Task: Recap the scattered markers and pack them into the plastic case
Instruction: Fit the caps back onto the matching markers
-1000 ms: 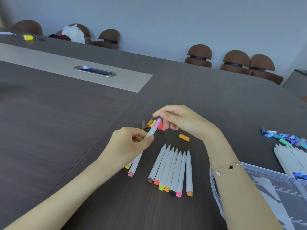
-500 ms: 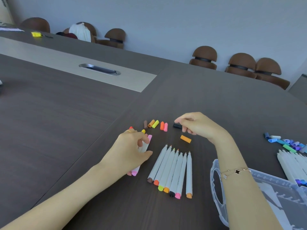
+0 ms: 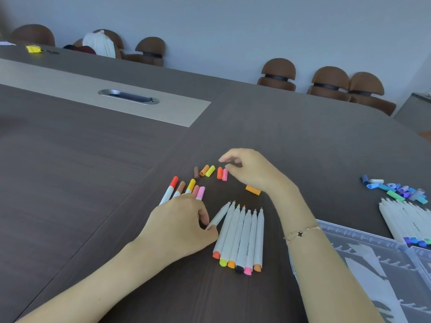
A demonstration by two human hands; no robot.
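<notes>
The left hand (image 3: 179, 226) is down on the dark table (image 3: 70, 183), thumb and fingers curled and pinching the leftmost uncapped marker (image 3: 218, 217) near its lower end; that marker slants up toward one o'clock, a slim white barrel with a fine tip. Right beside it, the row of uncapped markers (image 3: 242, 238) lies tight together, white barrels, tips pointing to twelve, coloured ends at six: red-orange, yellow, orange, black, pink, orange. At eleven o'clock from the left hand, capped markers (image 3: 186, 186) fan out from under its fingers, wearing red, brown, yellow, dusty pink and pink caps. Further up at twelve, loose caps (image 3: 211, 171) sit in a short line: brown, orange, yellow, red-orange, pink. The right hand (image 3: 249, 169) hovers just to their right, fingers loosely curled with fingertips close together; whether it holds a cap, I cannot tell. A lone orange cap (image 3: 253, 190) lies below its wrist. Out at three o'clock, blue and green caps (image 3: 396, 188) are heaped above more white markers (image 3: 405, 220). The clear plastic case (image 3: 363, 259) lies open at four o'clock, ribbed slots showing.
</notes>
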